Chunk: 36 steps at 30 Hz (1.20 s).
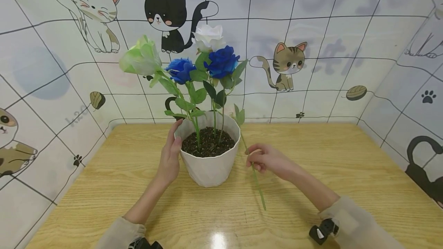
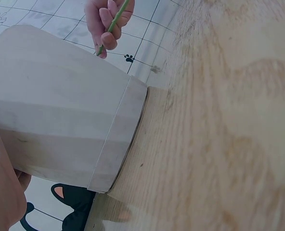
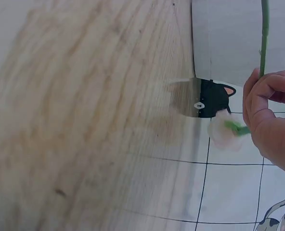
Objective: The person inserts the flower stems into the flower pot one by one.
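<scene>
A white faceted flowerpot of dark soil stands upright on the table, holding green, blue and white artificial roses. My left hand grips its left side, thumb at the rim and fingers along the outside; the left wrist view shows only part of this hand, beside the pot wall. To the right of the pot, my right hand pinches a slanting green stem between thumb and fingers. In the right wrist view a pale pink bloom shows beyond that hand; in the head view the pot mostly hides it.
The pot stands on a light wooden table. Behind and at the sides hangs a white backdrop with a black grid and cartoon cats. Black wrist cameras sit at the sleeves.
</scene>
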Available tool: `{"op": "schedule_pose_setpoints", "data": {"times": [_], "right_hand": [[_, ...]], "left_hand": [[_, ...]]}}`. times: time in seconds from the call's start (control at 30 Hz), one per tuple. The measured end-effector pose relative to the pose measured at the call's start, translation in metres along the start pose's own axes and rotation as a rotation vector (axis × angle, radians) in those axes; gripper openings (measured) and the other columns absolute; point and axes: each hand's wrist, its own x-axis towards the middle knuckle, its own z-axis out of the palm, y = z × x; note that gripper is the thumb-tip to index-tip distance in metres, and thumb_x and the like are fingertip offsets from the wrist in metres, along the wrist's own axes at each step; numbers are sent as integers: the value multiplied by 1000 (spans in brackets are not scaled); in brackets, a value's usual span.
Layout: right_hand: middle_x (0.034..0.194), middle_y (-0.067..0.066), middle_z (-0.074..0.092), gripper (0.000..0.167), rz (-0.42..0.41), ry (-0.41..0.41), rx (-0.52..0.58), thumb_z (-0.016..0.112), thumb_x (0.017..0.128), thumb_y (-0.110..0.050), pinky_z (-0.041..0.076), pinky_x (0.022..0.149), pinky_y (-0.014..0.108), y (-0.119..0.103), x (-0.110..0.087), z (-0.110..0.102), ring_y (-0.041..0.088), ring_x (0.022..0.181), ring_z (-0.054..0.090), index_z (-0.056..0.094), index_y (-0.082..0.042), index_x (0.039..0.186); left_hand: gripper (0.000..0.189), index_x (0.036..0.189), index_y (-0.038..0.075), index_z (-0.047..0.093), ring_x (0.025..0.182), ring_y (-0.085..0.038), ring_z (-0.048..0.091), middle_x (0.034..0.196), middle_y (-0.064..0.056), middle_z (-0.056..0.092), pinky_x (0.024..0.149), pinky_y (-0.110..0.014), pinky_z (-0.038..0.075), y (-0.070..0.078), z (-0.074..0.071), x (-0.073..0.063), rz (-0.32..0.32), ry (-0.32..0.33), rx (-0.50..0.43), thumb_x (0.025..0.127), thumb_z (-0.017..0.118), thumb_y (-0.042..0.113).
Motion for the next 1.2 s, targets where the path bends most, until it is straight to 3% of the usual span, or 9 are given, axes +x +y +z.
{"op": "schedule_pose_setpoints", "data": {"times": [0.17,0.4,0.67,0.77,1.0,1.2], "right_hand": [[86,9,61,33,-9,55,81,52,101,-12,35,56,26,-4,-2,-6,11,60,44,38,4,126],[81,6,59,28,-77,133,105,49,107,-23,35,50,22,-11,-3,-10,9,54,42,38,0,120],[81,7,61,24,-226,176,142,45,109,-21,35,48,22,-18,-5,-15,10,52,43,37,0,118],[81,5,62,20,-279,188,153,45,109,-21,36,49,22,-21,-5,-16,10,52,44,37,-5,117],[84,5,63,24,-408,211,170,46,109,-21,35,49,21,-30,-9,-20,9,53,44,40,-5,125],[83,8,63,15,-540,254,182,48,108,-17,37,48,21,-42,-12,-21,12,54,47,46,-7,118]], "left_hand": [[51,157,13,32,148,-27,25,161,-10,34,117,-59,16,0,0,0,-3,2,-1,109,27,29],[51,157,12,32,149,-27,24,161,-10,33,118,-58,16,-1,0,-1,-1,1,-6,109,27,29],[52,158,11,31,149,-26,23,162,-9,33,117,-58,16,0,0,0,-3,-7,-13,109,27,29],[52,158,11,30,149,-26,23,161,-9,33,118,-57,16,0,0,0,1,-8,-15,109,27,29],[52,158,10,30,149,-26,23,161,-9,33,117,-56,17,0,0,-1,6,-6,-9,109,26,29],[52,158,11,31,149,-26,24,162,-9,33,117,-57,18,1,0,-1,5,-6,-6,109,26,30]]}}
